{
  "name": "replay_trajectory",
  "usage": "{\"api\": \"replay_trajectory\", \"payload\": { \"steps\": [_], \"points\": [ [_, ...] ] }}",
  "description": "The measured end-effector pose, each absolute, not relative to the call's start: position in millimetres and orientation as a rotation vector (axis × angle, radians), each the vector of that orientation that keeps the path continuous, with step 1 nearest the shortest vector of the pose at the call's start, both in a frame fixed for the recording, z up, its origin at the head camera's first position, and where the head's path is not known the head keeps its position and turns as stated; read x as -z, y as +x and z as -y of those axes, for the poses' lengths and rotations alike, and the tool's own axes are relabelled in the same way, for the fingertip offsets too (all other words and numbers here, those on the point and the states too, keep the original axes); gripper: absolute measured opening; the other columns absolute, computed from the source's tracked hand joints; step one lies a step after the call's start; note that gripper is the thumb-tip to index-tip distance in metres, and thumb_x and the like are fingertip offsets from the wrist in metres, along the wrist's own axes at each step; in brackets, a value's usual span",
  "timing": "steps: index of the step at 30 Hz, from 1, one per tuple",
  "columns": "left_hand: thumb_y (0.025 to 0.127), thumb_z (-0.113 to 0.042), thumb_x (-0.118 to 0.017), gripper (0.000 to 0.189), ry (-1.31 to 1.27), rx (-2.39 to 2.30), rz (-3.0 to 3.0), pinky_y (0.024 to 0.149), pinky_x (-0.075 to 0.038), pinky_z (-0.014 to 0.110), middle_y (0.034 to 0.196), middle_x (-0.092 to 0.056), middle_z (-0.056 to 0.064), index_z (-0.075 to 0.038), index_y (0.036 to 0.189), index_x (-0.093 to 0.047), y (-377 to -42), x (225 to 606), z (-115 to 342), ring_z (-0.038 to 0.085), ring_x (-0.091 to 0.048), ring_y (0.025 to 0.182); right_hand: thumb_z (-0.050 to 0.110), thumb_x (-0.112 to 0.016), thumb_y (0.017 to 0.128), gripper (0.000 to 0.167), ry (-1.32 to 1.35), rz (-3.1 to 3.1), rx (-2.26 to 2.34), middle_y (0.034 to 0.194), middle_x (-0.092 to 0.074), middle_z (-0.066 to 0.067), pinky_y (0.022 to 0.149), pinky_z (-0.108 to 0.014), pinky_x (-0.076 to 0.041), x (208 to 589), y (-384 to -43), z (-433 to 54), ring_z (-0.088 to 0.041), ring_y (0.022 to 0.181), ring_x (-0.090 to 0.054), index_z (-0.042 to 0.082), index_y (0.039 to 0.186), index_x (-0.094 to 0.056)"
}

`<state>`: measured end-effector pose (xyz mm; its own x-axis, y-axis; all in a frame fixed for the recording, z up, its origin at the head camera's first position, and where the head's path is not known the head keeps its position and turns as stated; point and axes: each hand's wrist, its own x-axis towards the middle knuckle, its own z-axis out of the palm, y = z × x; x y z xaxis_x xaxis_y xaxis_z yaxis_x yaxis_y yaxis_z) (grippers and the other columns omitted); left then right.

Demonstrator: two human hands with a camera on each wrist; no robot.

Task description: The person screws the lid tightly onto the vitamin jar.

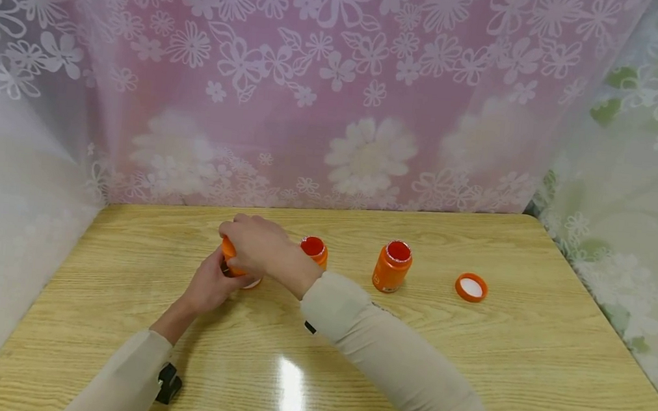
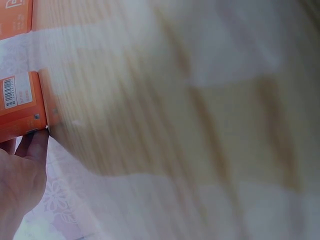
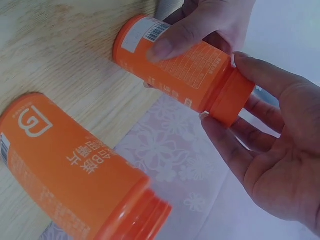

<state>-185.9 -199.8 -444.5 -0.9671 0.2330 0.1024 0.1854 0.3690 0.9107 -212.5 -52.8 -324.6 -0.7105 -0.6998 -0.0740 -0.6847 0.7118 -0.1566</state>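
At the left of the table, my left hand grips an upright orange bottle around its body, the thumb lying across the printed label. The thumb and fingers of my right hand curl around the orange cap on top of this bottle. Most of the bottle is hidden behind both hands in the head view. In the left wrist view, only its lower part with a barcode shows, above the left fingers. Close beside it stands a second orange bottle, uncapped, partly covered by my right forearm in the head view.
Farther right stands a third orange bottle, its mouth uncovered. Past it, a loose orange cap lies with its white inside facing up. Flowered curtains hang behind and along both sides of the wooden table.
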Motion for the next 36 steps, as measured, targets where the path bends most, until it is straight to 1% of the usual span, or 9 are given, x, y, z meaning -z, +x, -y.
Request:
{"api": "replay_trajectory", "payload": {
  "steps": [7,13,21,24,27,29,30,33,36],
  "points": [
    [0.085,-0.028,-0.074,0.054,0.375,-1.672,-2.580,0.077,-0.052,0.032,0.114,-0.058,0.008,-0.011,0.127,-0.046,-187.6,443.5,198.2,0.023,-0.060,0.097,0.036,-0.065,0.090,0.036,-1.044,-2.840,0.102,0.100,-0.056,0.003,0.062,-0.023,-0.046,324.3,-212.1,57.0,-0.012,0.079,-0.051,0.017,0.120,-0.058],
    [0.085,-0.023,-0.075,0.053,0.431,-1.708,-2.560,0.078,-0.052,0.033,0.117,-0.056,0.007,-0.011,0.129,-0.046,-188.4,443.5,195.4,0.023,-0.058,0.099,0.051,-0.064,0.087,0.049,-0.875,-2.924,0.033,0.102,-0.054,0.001,0.063,-0.025,-0.048,325.5,-207.2,61.9,-0.015,0.081,-0.051,0.017,0.121,-0.054],
    [0.086,-0.013,-0.073,0.035,0.444,-1.715,-2.548,0.079,-0.051,0.034,0.116,-0.054,0.011,-0.006,0.116,-0.057,-189.1,444.8,194.5,0.026,-0.056,0.100,0.056,-0.055,0.089,0.054,-0.724,-3.039,-0.035,0.099,-0.054,-0.002,0.057,-0.027,-0.051,332.1,-203.0,66.5,-0.015,0.081,-0.056,0.015,0.125,-0.051],
    [0.085,-0.009,-0.073,0.024,0.465,-1.725,-2.562,0.078,-0.050,0.033,0.111,-0.055,0.011,-0.004,0.105,-0.063,-189.8,446.2,195.1,0.025,-0.055,0.098,0.060,-0.053,0.089,0.060,-0.697,-3.041,-0.030,0.100,-0.054,-0.003,0.059,-0.028,-0.052,334.7,-202.8,68.1,-0.016,0.080,-0.056,0.016,0.129,-0.048],
    [0.085,-0.005,-0.073,0.022,0.512,-1.746,-2.585,0.076,-0.050,0.031,0.110,-0.055,0.011,-0.001,0.104,-0.063,-189.9,447.1,196.7,0.021,-0.055,0.095,0.066,-0.052,0.086,0.066,-0.716,-3.018,-0.009,0.103,-0.056,-0.003,0.064,-0.030,-0.052,335.9,-202.4,67.7,-0.018,0.083,-0.057,0.017,0.131,-0.048],
    [0.085,-0.003,-0.071,0.024,0.557,-1.775,-2.564,0.076,-0.050,0.030,0.114,-0.052,0.012,0.002,0.107,-0.062,-189.4,447.3,197.7,0.020,-0.054,0.096,0.065,-0.051,0.087,0.066,-0.756,-2.990,0.026,0.108,-0.056,-0.003,0.067,-0.031,-0.051,335.3,-202.7,65.7,-0.020,0.088,-0.056,0.019,0.133,-0.047],
    [0.086,-0.002,-0.070,0.029,0.569,-1.776,-2.558,0.077,-0.050,0.029,0.116,-0.052,0.012,0.001,0.113,-0.059,-189.0,447.4,198.3,0.019,-0.054,0.097,0.064,-0.051,0.088,0.066,-0.794,-2.971,0.040,0.114,-0.055,-0.003,0.071,-0.031,-0.051,334.2,-203.1,64.0,-0.021,0.092,-0.056,0.020,0.136,-0.046],
    [0.088,-0.005,-0.068,0.036,0.589,-1.756,-2.563,0.076,-0.050,0.028,0.115,-0.052,0.014,0.002,0.120,-0.052,-187.5,446.5,199.3,0.018,-0.056,0.095,0.056,-0.050,0.093,0.061,-0.983,-2.871,0.123,0.134,-0.046,-0.002,0.083,-0.032,-0.049,328.6,-206.8,58.0,-0.022,0.111,-0.051,0.024,0.143,-0.040],
    [0.089,-0.011,-0.069,0.039,0.535,-1.685,-2.633,0.075,-0.050,0.027,0.113,-0.055,0.012,0.000,0.121,-0.051,-185.7,444.5,199.6,0.019,-0.058,0.092,0.044,-0.049,0.098,0.053,-1.249,-2.700,0.152,0.150,-0.032,0.000,0.103,-0.031,-0.035,321.9,-213.7,52.4,-0.021,0.132,-0.035,0.025,0.146,-0.039]
  ]
}}
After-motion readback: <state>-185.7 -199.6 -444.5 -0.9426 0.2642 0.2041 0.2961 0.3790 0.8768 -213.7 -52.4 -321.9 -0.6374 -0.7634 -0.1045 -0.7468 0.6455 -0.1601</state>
